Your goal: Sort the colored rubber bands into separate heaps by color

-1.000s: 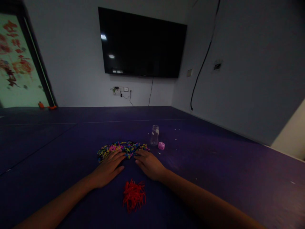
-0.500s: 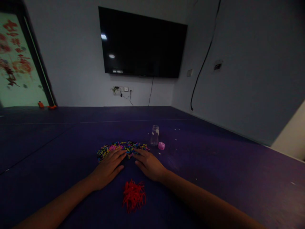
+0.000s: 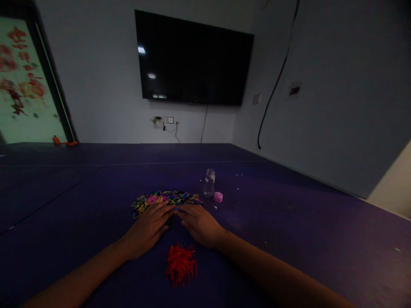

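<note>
A flat heap of small multicoloured rubber bands (image 3: 165, 199) lies on the dark purple table (image 3: 289, 222). My left hand (image 3: 147, 229) rests flat, fingers stretched onto the heap's near edge. My right hand (image 3: 199, 222) lies beside it, fingers extended, its fingertips almost touching the left hand's at the heap's near edge. Neither hand holds anything that I can see. A separate small pile of red rubber bands (image 3: 180, 264) sits nearer to me, between my forearms.
A small clear bottle (image 3: 209, 182) stands upright just right of the heap, with a pink cap (image 3: 218, 196) lying beside it. A black wall screen (image 3: 192, 60) hangs beyond the table. A dark cable (image 3: 272, 90) runs down the right wall.
Both hands have drawn slightly closer together at the heap's near edge, the fingertips now nearly meeting. The view shifted a little.
</note>
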### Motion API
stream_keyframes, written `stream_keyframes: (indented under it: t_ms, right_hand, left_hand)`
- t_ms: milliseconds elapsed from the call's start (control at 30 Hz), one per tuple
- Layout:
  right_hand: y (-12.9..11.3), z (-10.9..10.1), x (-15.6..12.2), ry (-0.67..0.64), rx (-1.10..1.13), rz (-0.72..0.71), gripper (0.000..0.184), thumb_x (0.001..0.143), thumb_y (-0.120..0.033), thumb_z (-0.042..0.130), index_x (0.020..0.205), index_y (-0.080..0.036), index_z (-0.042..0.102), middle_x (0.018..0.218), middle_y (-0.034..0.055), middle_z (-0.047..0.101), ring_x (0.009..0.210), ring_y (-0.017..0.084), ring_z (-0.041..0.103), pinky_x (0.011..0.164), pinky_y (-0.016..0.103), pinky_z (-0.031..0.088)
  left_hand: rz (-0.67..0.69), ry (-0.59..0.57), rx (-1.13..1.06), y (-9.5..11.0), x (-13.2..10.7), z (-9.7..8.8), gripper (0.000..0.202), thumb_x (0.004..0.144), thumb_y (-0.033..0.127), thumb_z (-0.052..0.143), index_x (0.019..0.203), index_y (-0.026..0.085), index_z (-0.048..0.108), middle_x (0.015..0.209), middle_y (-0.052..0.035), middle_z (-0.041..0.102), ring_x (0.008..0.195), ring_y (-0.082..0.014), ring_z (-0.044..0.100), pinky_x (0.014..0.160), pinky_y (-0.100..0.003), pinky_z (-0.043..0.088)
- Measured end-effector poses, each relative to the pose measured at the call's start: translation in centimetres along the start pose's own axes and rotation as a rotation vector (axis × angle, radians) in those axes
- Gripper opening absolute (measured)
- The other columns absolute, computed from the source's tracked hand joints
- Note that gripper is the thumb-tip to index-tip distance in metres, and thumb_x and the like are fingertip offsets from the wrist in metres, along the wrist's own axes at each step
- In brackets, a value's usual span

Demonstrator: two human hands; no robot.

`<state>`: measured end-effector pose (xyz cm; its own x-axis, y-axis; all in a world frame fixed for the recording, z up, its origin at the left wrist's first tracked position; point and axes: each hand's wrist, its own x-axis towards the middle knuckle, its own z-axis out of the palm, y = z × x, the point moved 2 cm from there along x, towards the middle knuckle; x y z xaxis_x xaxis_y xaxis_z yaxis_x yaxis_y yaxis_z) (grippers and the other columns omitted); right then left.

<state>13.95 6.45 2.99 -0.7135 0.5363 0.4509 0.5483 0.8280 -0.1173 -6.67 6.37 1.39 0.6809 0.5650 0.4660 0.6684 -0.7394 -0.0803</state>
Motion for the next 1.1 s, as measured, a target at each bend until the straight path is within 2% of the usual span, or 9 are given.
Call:
stream_keyframes:
  t_ms: [200, 333, 500, 667, 833, 1100]
  right_hand:
    - [0.3, 0.3, 0.0, 0.022, -0.004, 0.025, 0.036, 0.093, -0.020, 0.039, 0.127, -0.016, 0.054, 0.129, 0.0092, 0.056, 0.117, 0.020, 0.051, 0.100, 0.037, 0.041]
    - [0.6, 0.5, 0.1, 0.043, -0.014, 0.072, 0.035, 0.093, -0.019, 0.039, 0.124, -0.016, 0.056, 0.126, 0.0100, 0.058, 0.116, 0.020, 0.052, 0.100, 0.037, 0.041]
    - [1.0, 0.6, 0.1, 0.043, -0.006, 0.130, 0.035, 0.094, -0.019, 0.037, 0.122, -0.013, 0.058, 0.128, 0.0119, 0.056, 0.117, 0.021, 0.052, 0.101, 0.037, 0.040]
    - [1.4, 1.0, 0.1, 0.027, 0.005, 0.146, 0.036, 0.094, -0.018, 0.037, 0.123, -0.013, 0.057, 0.128, 0.0130, 0.056, 0.119, 0.022, 0.051, 0.102, 0.039, 0.039]
    - [1.6, 1.2, 0.1, 0.040, 0.020, 0.131, 0.036, 0.094, -0.019, 0.036, 0.124, -0.014, 0.057, 0.127, 0.0104, 0.057, 0.120, 0.021, 0.050, 0.102, 0.037, 0.040]
    - [1.5, 1.1, 0.1, 0.031, 0.044, 0.114, 0.036, 0.094, -0.019, 0.036, 0.124, -0.014, 0.056, 0.128, 0.0109, 0.057, 0.120, 0.021, 0.050, 0.102, 0.037, 0.040]
  left_hand:
    - [0.041, 0.057, 0.008, -0.2, -0.1, 0.1, 0.040, 0.093, 0.028, 0.042, 0.133, 0.022, 0.045, 0.131, -0.0087, 0.053, 0.126, -0.0271, 0.042, 0.104, -0.050, 0.037]
    - [-0.004, 0.096, -0.002, -0.4, -0.1, -0.1, 0.038, 0.092, 0.026, 0.044, 0.129, 0.022, 0.049, 0.127, -0.0080, 0.056, 0.121, -0.0257, 0.047, 0.102, -0.049, 0.039]
    - [-0.104, 0.127, -0.015, -0.8, -0.1, -0.3, 0.023, 0.088, 0.022, 0.046, 0.103, 0.021, 0.064, 0.109, -0.0067, 0.065, 0.107, -0.0237, 0.056, 0.095, -0.048, 0.045]
    - [-0.118, 0.108, -0.023, -0.7, 0.1, -0.5, 0.021, 0.087, 0.021, 0.046, 0.088, 0.019, 0.067, 0.093, -0.0059, 0.067, 0.096, -0.0228, 0.059, 0.089, -0.046, 0.047]
    - [-0.118, 0.108, -0.014, -0.6, 0.2, -0.6, 0.021, 0.087, 0.020, 0.048, 0.089, 0.020, 0.068, 0.093, -0.0055, 0.068, 0.097, -0.0229, 0.059, 0.089, -0.046, 0.047]
    - [-0.114, 0.080, -0.042, -0.8, 0.1, -0.1, 0.023, 0.087, 0.019, 0.048, 0.098, 0.019, 0.068, 0.100, -0.0071, 0.068, 0.103, -0.0245, 0.058, 0.092, -0.048, 0.046]
